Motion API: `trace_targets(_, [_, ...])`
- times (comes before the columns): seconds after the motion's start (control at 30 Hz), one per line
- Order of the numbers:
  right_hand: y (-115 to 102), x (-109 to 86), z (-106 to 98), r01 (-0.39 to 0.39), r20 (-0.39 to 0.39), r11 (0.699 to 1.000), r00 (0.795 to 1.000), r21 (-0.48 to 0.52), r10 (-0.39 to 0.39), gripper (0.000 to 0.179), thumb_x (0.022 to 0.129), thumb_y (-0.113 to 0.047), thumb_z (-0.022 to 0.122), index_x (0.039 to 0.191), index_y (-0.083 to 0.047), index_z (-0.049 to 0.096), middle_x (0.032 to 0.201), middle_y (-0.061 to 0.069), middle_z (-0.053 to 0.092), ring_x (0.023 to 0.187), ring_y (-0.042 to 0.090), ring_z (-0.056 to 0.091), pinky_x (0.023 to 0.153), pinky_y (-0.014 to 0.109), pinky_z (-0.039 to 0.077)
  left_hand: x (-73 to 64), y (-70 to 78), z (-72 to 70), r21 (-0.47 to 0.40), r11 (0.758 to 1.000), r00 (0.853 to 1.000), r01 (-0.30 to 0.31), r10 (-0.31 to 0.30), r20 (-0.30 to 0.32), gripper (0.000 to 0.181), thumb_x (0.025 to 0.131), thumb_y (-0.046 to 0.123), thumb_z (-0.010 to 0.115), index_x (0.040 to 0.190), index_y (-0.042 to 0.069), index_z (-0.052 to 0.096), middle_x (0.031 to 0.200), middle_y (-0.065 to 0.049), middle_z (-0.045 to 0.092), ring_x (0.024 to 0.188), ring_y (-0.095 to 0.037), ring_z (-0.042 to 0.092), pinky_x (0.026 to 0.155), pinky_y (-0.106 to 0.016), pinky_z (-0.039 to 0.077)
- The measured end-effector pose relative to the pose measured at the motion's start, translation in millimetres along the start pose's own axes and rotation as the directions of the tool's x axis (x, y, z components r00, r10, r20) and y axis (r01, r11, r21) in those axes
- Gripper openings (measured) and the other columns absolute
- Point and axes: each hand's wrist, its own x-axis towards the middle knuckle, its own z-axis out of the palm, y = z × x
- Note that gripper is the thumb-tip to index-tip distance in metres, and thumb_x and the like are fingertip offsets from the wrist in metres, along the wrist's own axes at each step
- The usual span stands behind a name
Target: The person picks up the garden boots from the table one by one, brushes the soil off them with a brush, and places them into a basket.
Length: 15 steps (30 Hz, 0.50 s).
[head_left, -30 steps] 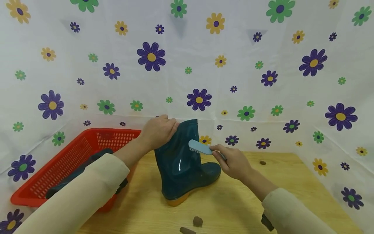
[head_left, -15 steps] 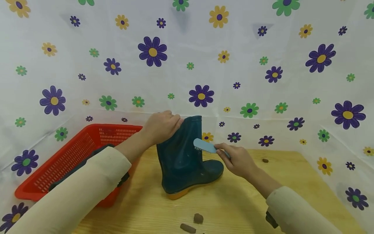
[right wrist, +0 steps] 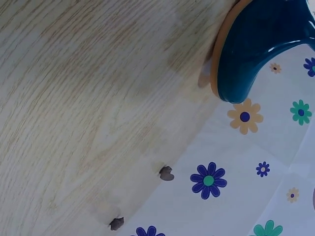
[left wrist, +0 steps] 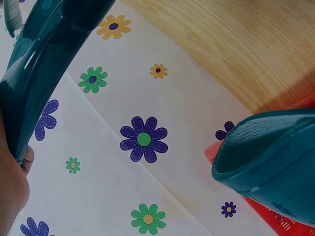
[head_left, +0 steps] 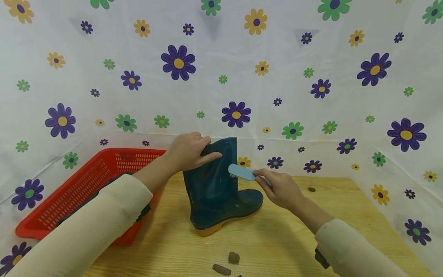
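Note:
A dark teal rubber rain boot (head_left: pixel 211 196) with a tan sole stands on the wooden table in the head view, toe to the right. My left hand (head_left: pixel 190 152) grips the top of its shaft at the left side, the thumb lying along the outside. In the left wrist view that hand (left wrist: pixel 11 184) shows at the edge, fingertips behind the boot's rim (left wrist: pixel 19 132). A light blue brush (head_left: pixel 242 172) is held by its handle in my right hand (head_left: pixel 282 189). Its bristles face the front of the shaft; whether they touch is hard to tell.
A red plastic basket (head_left: pixel 69 184) at the left contains another teal boot (left wrist: pixel 275 162), mostly behind my sleeve in the head view. Brown lumps (head_left: pixel 233 257) lie near the front, and a small one (head_left: pixel 312 189) sits far right. Flower-patterned cloth (head_left: pixel 277 88) hangs behind.
My left thumb has spread out along the boot's shaft. The brush has shifted slightly right, staying by the shaft's front. The boot stays on the table while the view sways a little.

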Motion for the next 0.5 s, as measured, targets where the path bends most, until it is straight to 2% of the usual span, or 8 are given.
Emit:
trace_targets(0.1, [1.0,-0.4,1.3,-0.003,-0.003,1.000,1.000,-0.005,0.003,0.020,0.097,-0.012,0.063,0.117,-0.009,0.066,0.068,-0.005,0.056,0.053,0.001,0.039,0.050,0.016,0.035,0.8,-0.3,-0.8,-0.002,1.000,1.000,-0.003,0.003,-0.011,0.040,0.094,0.046,0.064,0.088,0.007,0.067,0.065,-0.006,0.062,0.057,-0.018,0.054,0.053,-0.027,0.050])
trace_targets(0.33, [1.8,-1.1,-0.4,-0.004,-0.019,1.000,1.000,-0.006,0.004,0.021,0.097,-0.012,0.063,0.118,-0.009,0.065,0.066,-0.006,0.052,0.052,0.002,0.036,0.049,0.017,0.034,2.2,-1.4,-2.8,0.016,0.999,0.997,0.033,-0.032,-0.066,0.031,0.098,0.034,0.064,0.085,0.006,0.064,0.059,-0.005,0.058,0.052,-0.018,0.055,0.049,-0.025,0.048])
trace_targets(0.43, [1.4,-2.2,-1.1,-0.011,-0.015,1.000,1.000,-0.001,0.011,0.022,0.098,-0.013,0.063,0.119,-0.009,0.064,0.065,-0.007,0.050,0.051,0.000,0.034,0.048,0.017,0.033,3.6,-2.3,-6.3,0.020,1.000,0.996,0.020,-0.018,-0.085,0.031,0.098,0.033,0.064,0.083,0.006,0.061,0.056,-0.004,0.054,0.049,-0.017,0.053,0.046,-0.024,0.045])
trace_targets(0.5, [2.1,-3.4,-0.8,-0.014,-0.019,1.000,1.000,-0.006,0.013,0.023,0.098,-0.013,0.062,0.120,-0.008,0.063,0.063,-0.008,0.048,0.050,-0.001,0.032,0.047,0.016,0.031,5.7,-3.8,-9.4,0.029,1.000,0.992,0.007,-0.003,-0.123,0.031,0.097,0.033,0.065,0.082,0.006,0.059,0.056,-0.004,0.051,0.048,-0.017,0.050,0.045,-0.024,0.043])
